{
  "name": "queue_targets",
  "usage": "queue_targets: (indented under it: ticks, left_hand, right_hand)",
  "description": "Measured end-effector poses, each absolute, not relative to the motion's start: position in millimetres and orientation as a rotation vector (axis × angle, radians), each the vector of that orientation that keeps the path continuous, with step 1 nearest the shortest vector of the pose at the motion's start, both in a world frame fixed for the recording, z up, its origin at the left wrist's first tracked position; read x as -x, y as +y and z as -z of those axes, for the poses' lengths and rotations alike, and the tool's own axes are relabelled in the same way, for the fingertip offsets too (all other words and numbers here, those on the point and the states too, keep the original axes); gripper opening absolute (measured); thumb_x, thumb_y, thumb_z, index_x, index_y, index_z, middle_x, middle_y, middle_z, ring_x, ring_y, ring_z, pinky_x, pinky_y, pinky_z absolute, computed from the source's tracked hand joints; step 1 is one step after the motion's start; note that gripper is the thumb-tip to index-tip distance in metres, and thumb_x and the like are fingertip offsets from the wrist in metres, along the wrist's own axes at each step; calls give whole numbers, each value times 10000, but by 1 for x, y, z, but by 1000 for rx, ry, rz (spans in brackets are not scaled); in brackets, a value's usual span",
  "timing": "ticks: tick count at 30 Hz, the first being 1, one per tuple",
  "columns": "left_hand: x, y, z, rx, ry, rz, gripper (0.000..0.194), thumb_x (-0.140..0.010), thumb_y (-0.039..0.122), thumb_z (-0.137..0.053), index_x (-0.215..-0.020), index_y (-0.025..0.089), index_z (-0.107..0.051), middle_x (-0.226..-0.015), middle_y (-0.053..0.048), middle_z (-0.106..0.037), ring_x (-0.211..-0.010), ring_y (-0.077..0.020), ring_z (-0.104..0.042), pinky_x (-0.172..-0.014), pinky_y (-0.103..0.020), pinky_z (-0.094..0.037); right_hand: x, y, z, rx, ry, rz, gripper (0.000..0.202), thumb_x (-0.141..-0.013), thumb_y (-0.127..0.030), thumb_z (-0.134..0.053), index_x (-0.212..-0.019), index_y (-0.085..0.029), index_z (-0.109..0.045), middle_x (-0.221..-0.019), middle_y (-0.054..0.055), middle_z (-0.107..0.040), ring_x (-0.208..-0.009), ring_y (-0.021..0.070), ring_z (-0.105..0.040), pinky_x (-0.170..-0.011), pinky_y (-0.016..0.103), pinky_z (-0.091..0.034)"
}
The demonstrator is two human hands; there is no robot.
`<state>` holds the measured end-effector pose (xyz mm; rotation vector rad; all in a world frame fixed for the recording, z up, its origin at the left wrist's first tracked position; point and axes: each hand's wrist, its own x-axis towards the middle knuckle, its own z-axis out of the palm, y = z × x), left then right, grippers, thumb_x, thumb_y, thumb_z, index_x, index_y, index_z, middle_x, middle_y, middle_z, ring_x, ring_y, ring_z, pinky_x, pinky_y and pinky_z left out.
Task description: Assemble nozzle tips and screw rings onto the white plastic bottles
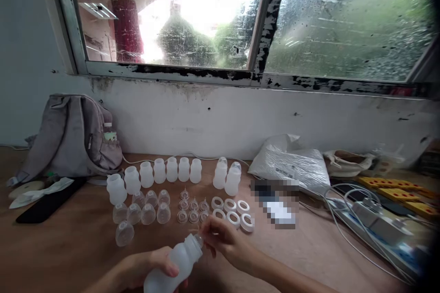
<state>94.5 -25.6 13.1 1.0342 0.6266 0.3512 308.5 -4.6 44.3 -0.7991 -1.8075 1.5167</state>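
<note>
My left hand point(160, 263) is wrapped round a frosted white bottle point(175, 263), tilted with its neck up and to the right. At the bottle's mouth, my right hand point(220, 238) pinches a small clear nipple point(198, 239). Just beyond my hands lie several clear nipples point(193, 216) in short rows and several white rings point(233, 219). Clear domed caps point(148, 214) are grouped to the left. A row of open frosted bottles point(146, 174) stands behind them, and two capped bottles point(233, 178) stand farther right.
A grey backpack point(74, 135) leans at the back left, near a black flat case point(50, 201). At the right are a silvery plastic package point(292, 165), a pixelated item point(278, 208), a power strip point(381, 226) with white cables, and yellow blocks point(395, 190). The wall and window rise behind.
</note>
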Motion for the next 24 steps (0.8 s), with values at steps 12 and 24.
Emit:
queue_targets:
  ticks: [12, 24]
  left_hand:
    - [-95, -28, -1, -850, 628, -530, 443, -593, 449, -615, -848, 104, -506, -623, -46, -601, -518, -123, -546, -499, -221, -395]
    - [-97, -43, 0, -1002, 659, -592, 456, -576, 434, -655, -855, 111, -495, -605, -32, -588, -494, -125, -540, -458, -219, -386]
  right_hand:
    - [-280, 0, -35, 1093, -1498, -1563, 352, -780, -512, -440, -672, -182, -384, -512, -75, -408, -304, 26, -344, -276, 152, -212]
    - [-254, -13, -28, 801, -1036, -1662, 99, -710, -234, -525, -788, -188, -485, -566, -50, -442, -402, 43, -346, -382, 172, -248]
